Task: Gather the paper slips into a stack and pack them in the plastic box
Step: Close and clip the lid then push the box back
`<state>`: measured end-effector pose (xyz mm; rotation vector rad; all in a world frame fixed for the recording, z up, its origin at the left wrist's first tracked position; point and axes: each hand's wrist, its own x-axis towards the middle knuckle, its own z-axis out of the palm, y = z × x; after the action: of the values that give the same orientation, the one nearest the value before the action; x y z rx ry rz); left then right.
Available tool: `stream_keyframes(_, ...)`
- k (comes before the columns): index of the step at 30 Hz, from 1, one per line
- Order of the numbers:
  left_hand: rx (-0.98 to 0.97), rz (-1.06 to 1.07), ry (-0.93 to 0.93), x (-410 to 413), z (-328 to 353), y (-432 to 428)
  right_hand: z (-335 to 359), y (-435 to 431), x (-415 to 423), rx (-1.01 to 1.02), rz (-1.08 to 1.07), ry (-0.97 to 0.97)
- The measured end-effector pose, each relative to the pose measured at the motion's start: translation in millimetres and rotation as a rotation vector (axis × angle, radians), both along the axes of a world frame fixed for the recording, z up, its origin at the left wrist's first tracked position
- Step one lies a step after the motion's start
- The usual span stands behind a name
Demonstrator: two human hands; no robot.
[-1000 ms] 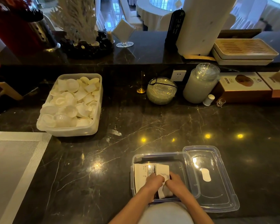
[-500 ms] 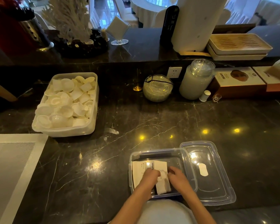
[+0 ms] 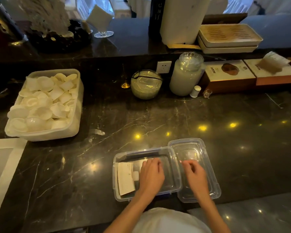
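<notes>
A clear plastic box [image 3: 115, 167] sits on the dark marble counter near its front edge. White paper slips [image 3: 125, 179] lie flat in its left half. My left hand [image 3: 150, 176] rests palm down inside the box, covering the right part of the slips. My right hand [image 3: 194, 175] hovers over the clear lid [image 3: 207, 158], which lies beside the box on the right; its fingers are loosely curled and hold nothing.
A white tub [image 3: 45, 135] with several small white cups stands at the left. A round glass bowl [image 3: 146, 84], a tall jar [image 3: 185, 74] and brown cartons [image 3: 228, 76] line the back wall. A grey mat [image 3: 2, 163] lies at the far left.
My right hand has left the slips in the box and moved right, over the lid. My left hand stays on the slips. The view has tilted down a little.
</notes>
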<state>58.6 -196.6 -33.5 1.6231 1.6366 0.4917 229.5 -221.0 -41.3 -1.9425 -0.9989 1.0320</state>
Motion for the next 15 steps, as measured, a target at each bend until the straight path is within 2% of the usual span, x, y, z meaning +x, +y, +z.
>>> stream_keyframes(3, 0.178, -0.083, 0.065, 45.9, 8.6, 27.9, -2.0, -3.5, 51.7, -0.05, -0.17, -0.089)
stream_keyframes(6, 0.237, -0.225, 0.235, 90.1, 6.0, 66.2, -15.5, -15.5, 97.4, -0.254, -0.158, -0.203)
stream_keyframes(9, 0.181, -0.355, 0.414, 120.2, -5.9, 102.4, -37.3, -31.9, 124.4, -0.433, -0.063, -0.267)
stream_keyframes(12, 0.083, -0.442, 0.565, 136.6, -23.0, 128.2, -57.3, -47.1, 139.5, -0.484, 0.042, -0.217)
stream_keyframes(15, -0.07, -0.46, 0.619, 139.9, -36.1, 137.8, -64.6, -57.7, 152.1, -0.492, 0.111, -0.213)
